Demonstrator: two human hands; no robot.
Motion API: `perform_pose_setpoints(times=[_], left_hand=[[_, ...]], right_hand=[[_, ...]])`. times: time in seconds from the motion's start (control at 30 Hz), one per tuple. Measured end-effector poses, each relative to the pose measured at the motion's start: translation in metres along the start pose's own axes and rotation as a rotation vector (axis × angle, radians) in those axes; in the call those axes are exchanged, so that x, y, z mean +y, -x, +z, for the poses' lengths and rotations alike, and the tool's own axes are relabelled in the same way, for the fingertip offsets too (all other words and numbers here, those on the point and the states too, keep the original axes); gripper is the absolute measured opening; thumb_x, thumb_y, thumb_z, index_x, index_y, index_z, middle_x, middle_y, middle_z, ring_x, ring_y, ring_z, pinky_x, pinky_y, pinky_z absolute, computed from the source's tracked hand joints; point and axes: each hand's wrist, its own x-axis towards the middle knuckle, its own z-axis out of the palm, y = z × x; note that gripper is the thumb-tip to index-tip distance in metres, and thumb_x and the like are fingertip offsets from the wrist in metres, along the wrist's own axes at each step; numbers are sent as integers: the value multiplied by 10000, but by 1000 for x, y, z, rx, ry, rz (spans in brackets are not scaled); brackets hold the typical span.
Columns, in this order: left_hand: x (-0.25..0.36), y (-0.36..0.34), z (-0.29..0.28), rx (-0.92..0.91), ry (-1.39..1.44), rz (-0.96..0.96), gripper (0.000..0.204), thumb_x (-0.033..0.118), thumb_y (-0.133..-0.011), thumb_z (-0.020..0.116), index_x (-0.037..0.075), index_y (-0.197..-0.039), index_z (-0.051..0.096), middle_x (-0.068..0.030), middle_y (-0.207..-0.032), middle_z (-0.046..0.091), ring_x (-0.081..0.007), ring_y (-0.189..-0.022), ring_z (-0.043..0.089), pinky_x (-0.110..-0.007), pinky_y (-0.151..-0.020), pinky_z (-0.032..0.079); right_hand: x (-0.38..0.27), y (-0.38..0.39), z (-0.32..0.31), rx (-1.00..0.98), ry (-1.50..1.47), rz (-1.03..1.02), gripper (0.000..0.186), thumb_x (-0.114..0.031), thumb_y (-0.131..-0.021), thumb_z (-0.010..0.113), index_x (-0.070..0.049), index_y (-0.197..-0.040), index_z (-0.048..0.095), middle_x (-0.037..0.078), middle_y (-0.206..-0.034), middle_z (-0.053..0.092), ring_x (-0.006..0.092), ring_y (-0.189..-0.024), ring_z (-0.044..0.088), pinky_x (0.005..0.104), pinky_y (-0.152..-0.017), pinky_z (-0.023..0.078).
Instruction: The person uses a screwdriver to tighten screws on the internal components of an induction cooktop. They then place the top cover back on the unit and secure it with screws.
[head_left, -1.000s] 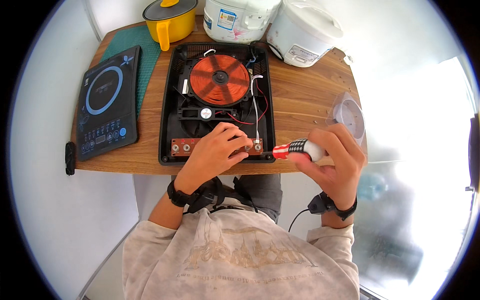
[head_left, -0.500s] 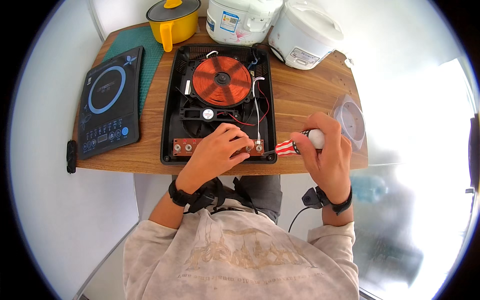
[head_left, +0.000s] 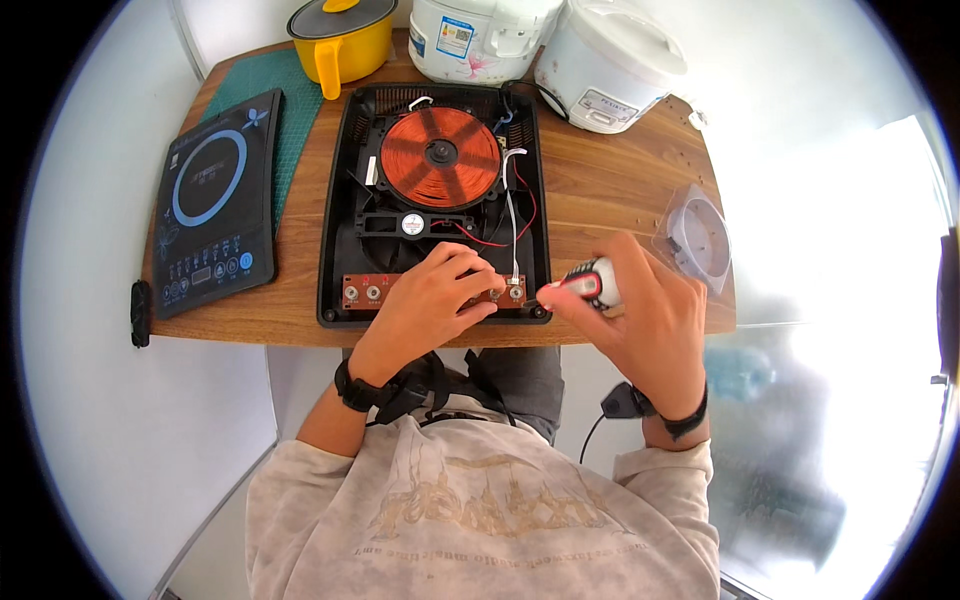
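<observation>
An induction cooker's open black base (head_left: 336,215) lies before me, with a round copper coil (head_left: 412,165) in its upper part. Along its near edge runs a narrow reddish-brown circuit board (head_left: 363,290) with several small round buttons. My left hand (head_left: 430,298) lies over the middle of this board, its fingers curled and their tips gripping it near the right end. In my right hand (head_left: 640,310) is a screwdriver (head_left: 584,284) with a red, white and black handle. It points left toward the base's near right corner; fingers and handle mostly hide its shaft and tip.
At the left, the black glass top panel (head_left: 215,210) lies partly over a green cutting mat (head_left: 300,130). Behind stand a yellow pot (head_left: 355,58) and two white rice cookers (head_left: 475,40). A clear round plastic container (head_left: 697,240) sits at the right. Thin wires cross the base.
My right hand has turned over the screwdriver, so its handle is now seen more end-on. My left hand keeps its place on the circuit board.
</observation>
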Motion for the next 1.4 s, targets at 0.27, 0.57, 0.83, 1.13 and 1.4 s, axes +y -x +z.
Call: perform_pose_setpoints(times=[0.27, 0.57, 0.83, 1.13, 1.4], left_hand=[[-1, -1, 1, -4, 7, 9, 248, 167, -810, 811, 147, -1024, 690, 35, -1107, 675, -228, -1132, 595, -365, -885, 562], [-1, 0, 0, -1, 2, 9, 252, 174, -812, 813, 154, -1026, 683, 36, -1109, 672, -227, -1141, 595, -372, -889, 560], [-2, 0, 0, -2, 4, 19, 245, 182, -816, 806, 152, -1024, 681, 35, -1109, 673, -233, -1144, 595, -370, -895, 558], [-2, 0, 0, -3, 6, 11, 237, 169, -814, 802, 149, -1019, 683, 33, -1107, 674, -233, -1134, 595, -370, -885, 560], [-2, 0, 0, 8, 3, 14, 232, 169, -817, 800, 147, -1019, 687, 37, -1094, 673, -230, -1132, 597, -370, -880, 561]], right_hand=[[1, -5, 3, 133, -208, 10, 426, -378, -819, 839, -54, -962, 604, 56, -784, 671, 251, -609, 651, 360, -493, 460], [-4, -4, 3, 74, -108, 118, 433, -338, -807, 852, -55, -1072, 660, 105, -1017, 690, 263, -782, 692, 342, -567, 506], [3, 0, 5, 112, -401, -51, 439, -171, -825, 818, -51, -1215, 654, 116, -1190, 663, 302, -845, 681, 377, -682, 559], [12, 1, -6, 56, -29, -118, 401, -118, -836, 726, -21, -1219, 660, 135, -994, 651, 303, -828, 655, 385, -856, 558], [6, -2, 9, 190, -379, -52, 435, -179, -802, 786, -14, -1188, 674, 104, -881, 654, 315, -766, 642, 403, -804, 542]])
